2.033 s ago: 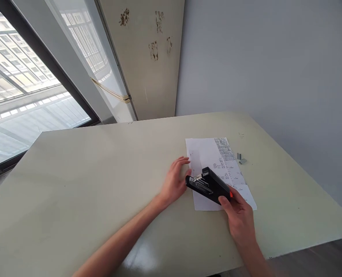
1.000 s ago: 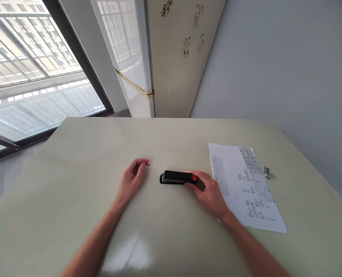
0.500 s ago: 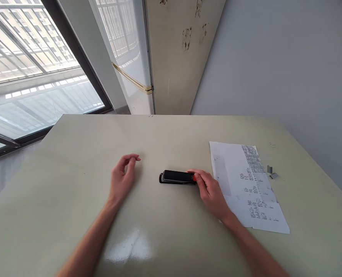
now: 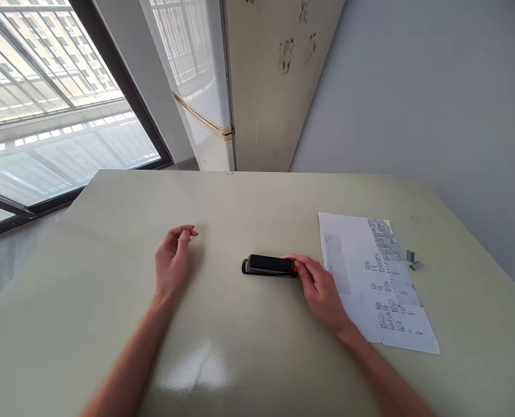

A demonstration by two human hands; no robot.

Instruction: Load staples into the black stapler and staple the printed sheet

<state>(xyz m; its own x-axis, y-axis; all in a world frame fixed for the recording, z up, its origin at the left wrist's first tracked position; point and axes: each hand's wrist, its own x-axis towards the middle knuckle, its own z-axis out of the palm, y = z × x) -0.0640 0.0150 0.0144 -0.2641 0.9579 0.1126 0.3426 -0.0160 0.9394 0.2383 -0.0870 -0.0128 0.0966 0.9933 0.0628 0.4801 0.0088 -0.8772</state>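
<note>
A black stapler [image 4: 269,264] with a red part at its right end lies on the pale table, pointing left. My right hand [image 4: 320,286] grips that right end between thumb and fingers, covering part of it. To the left of the stapler and apart from it, my left hand [image 4: 174,258] is just over the table with its fingers curled in and the thumb pressed to them. Nothing shows between those fingers. Printed white paper sheets [image 4: 361,289] lie to the right, partly under my right wrist.
Two small grey pieces, seemingly staple strips [image 4: 416,266], lie beside the paper's right edge. The glossy table [image 4: 222,202] ends at a far edge, with a refrigerator [image 4: 266,116] behind it. A wall [image 4: 413,87] stands to the right, a window [image 4: 66,127] to the left.
My left hand has moved left and slightly away from me, farther from the stapler. My right hand keeps its grip on the stapler, which stays in place. The view has shifted slightly.
</note>
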